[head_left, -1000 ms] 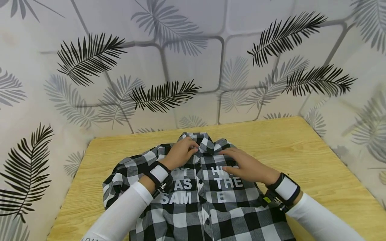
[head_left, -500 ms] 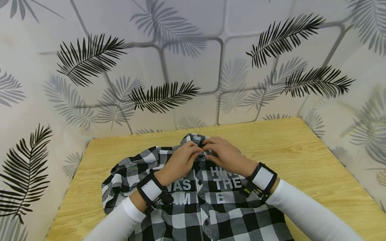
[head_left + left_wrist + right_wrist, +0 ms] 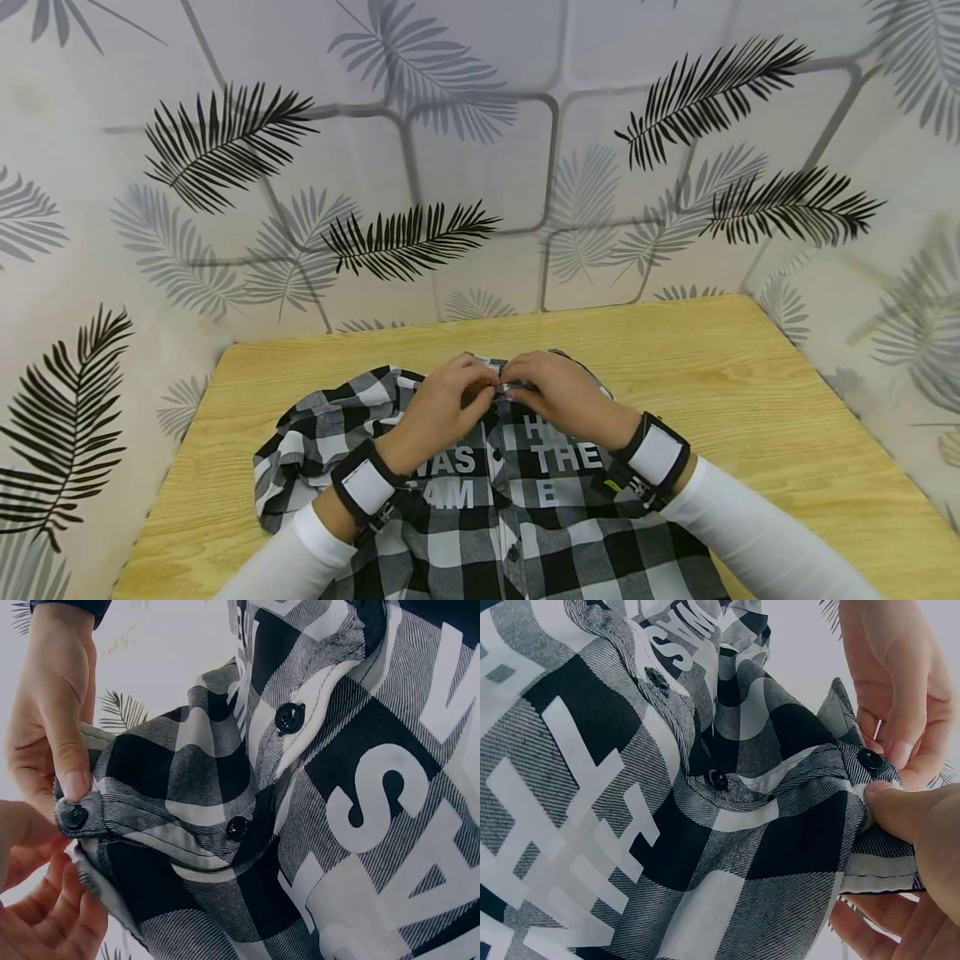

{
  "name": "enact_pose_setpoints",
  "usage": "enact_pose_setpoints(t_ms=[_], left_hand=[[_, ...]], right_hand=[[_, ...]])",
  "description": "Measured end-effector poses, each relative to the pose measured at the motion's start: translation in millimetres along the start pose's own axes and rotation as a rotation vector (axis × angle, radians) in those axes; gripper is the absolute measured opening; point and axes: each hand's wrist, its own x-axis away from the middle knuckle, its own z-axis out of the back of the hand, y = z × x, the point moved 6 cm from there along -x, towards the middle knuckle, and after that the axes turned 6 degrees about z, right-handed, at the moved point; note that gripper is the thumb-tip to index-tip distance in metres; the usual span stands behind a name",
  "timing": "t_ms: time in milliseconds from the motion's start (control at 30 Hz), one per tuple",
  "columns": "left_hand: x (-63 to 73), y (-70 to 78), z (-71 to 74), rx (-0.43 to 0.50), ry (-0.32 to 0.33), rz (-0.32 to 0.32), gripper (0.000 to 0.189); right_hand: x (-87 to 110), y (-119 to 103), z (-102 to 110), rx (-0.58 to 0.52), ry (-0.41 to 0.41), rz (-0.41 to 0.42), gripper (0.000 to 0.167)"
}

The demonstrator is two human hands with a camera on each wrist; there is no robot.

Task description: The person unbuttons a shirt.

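Note:
A black-and-white checked button-up shirt (image 3: 442, 533) with white lettering lies front up. In the head view my left hand (image 3: 442, 404) and right hand (image 3: 566, 396) meet at its collar, fingertips nearly touching. A dark top button (image 3: 76, 817) sits on the collar band between them. My left hand (image 3: 45, 907) pinches the band beside this button. From the other side my right hand (image 3: 937, 840) grips the band, its thumb (image 3: 889, 806) lying on the cloth just by the button. Cloth and fingers partly hide the collar.
The shirt lies on a light wood-grain table (image 3: 787, 417), with one sleeve (image 3: 300, 450) bunched at the left. Behind the table rises a wall (image 3: 480, 167) with a leaf pattern. Further buttons (image 3: 289, 718) run down the placket.
My right hand has come in from the right and taken hold of the collar beside my left hand. The collar, standing up before, is now drawn down and mostly covered by the hands.

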Motion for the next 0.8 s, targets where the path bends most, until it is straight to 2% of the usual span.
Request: enact_pose_setpoints(t_ms=[100,333,467,567,700,733,800], left_hand=[[1.9,0.1,-1.3,0.013,-0.013,0.012,0.012],[2.7,-6.9,-6.0,0.005,-0.064,0.088,0.005],[5.8,-8.2,-8.1,-0.004,-0.075,0.079,0.005],[6.4,-10.9,-8.5,0.02,-0.069,0.084,0.004],[3.1,-17.6,-5.5,0.095,-0.031,0.143,0.003],[2.4,-19.2,-4.3,0.119,-0.019,0.162,0.004],[1.2,-22.3,-2.3,0.175,0.002,0.2,0.006]], right_hand=[[0.1,-1,0,-0.003,0.009,-0.005,0.016],[-1.3,-1,-6,-0.011,0.002,-0.001,0.014],[-2.5,-1,-9,-0.005,0.011,-0.007,0.014],[-3.3,-3,-7,0.033,0.068,-0.041,0.014],[1.4,-10,2,0.118,0.216,-0.127,0.02],[3.7,-12,3,0.127,0.235,-0.148,0.021],[8.3,-16,1,0.093,0.22,-0.188,0.023]])
